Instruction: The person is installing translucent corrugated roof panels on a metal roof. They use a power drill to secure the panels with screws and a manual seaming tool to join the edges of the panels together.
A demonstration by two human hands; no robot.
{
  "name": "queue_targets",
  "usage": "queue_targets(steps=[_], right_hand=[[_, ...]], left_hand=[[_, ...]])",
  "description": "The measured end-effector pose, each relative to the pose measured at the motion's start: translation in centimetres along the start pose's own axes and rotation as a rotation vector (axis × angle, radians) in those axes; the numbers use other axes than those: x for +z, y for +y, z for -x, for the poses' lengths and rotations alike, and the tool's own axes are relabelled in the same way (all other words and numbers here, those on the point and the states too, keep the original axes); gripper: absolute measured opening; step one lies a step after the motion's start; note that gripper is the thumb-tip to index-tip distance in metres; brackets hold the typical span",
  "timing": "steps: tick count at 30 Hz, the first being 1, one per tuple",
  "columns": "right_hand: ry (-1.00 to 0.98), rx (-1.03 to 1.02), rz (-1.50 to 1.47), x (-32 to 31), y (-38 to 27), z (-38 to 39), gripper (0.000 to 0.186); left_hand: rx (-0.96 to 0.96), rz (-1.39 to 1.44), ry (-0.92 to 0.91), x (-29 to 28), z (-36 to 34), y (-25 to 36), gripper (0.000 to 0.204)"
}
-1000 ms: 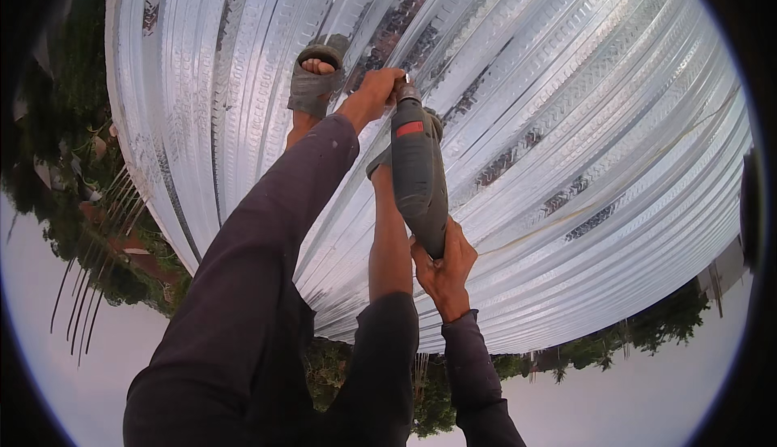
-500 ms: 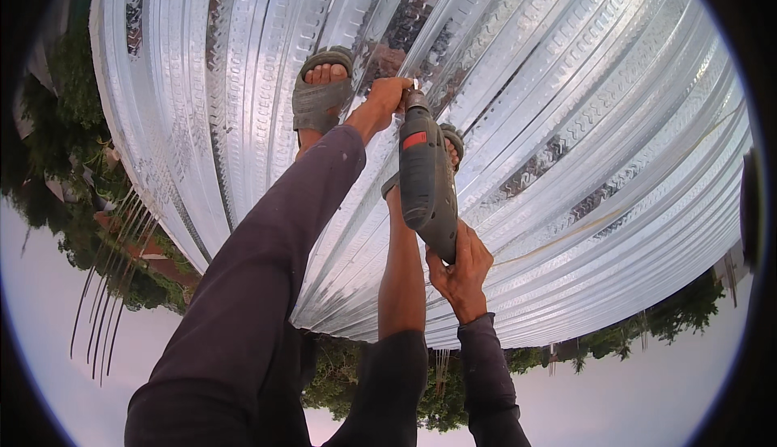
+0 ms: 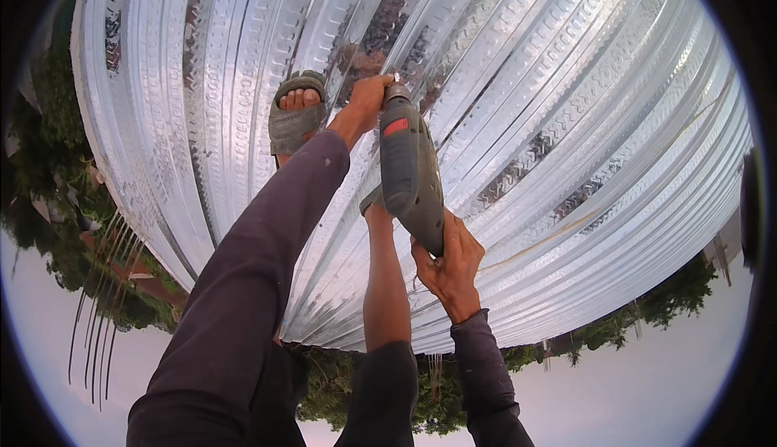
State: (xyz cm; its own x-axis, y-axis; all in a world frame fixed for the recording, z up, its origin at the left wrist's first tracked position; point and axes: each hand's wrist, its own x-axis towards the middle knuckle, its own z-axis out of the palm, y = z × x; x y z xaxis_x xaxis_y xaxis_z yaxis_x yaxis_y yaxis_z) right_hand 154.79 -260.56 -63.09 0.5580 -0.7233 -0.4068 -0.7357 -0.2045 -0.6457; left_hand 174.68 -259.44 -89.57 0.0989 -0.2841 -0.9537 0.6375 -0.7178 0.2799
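Observation:
I hold a dark grey power drill with a red label over corrugated silver metal sheeting. My right hand is wrapped round the drill's rear handle. My left hand is pinched at the chuck end, beside a small shiny tip; exactly what its fingers hold is too small to make out. My sandalled foot stands on the sheeting left of the drill, and my other foot is mostly hidden behind the drill.
A thin yellow cord runs across the sheets at the right. The sheeting's edge curves past the left and bottom, with trees beyond it and several bare metal rods jutting out at lower left.
The drill and both hands shifted right, then back left a little. My left foot now appears lower and further left in view. Both hands stay on the drill.

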Motion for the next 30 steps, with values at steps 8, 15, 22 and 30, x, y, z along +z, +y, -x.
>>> queue_targets(steps=[8,15,22,30], right_hand=[[-0.146,0.171,0.098,-0.6,-1.5,-1.8,0.050],[-0.269,0.267,0.257,-1.1,-3.1,-4.1,0.037],[-0.363,0.368,0.310,-3.1,-5.2,-8.0,0.024],[-0.399,0.381,0.345,-3.0,-4.1,-8.0,0.022]], left_hand=[[-0.132,-0.007,0.122,0.3,1.7,1.2,0.034],[-0.345,0.044,0.020,1.1,21.1,4.1,0.067],[-0.234,-0.055,0.170,4.5,22.5,8.1,0.072],[-0.248,0.000,0.138,4.6,22.2,7.8,0.056]])
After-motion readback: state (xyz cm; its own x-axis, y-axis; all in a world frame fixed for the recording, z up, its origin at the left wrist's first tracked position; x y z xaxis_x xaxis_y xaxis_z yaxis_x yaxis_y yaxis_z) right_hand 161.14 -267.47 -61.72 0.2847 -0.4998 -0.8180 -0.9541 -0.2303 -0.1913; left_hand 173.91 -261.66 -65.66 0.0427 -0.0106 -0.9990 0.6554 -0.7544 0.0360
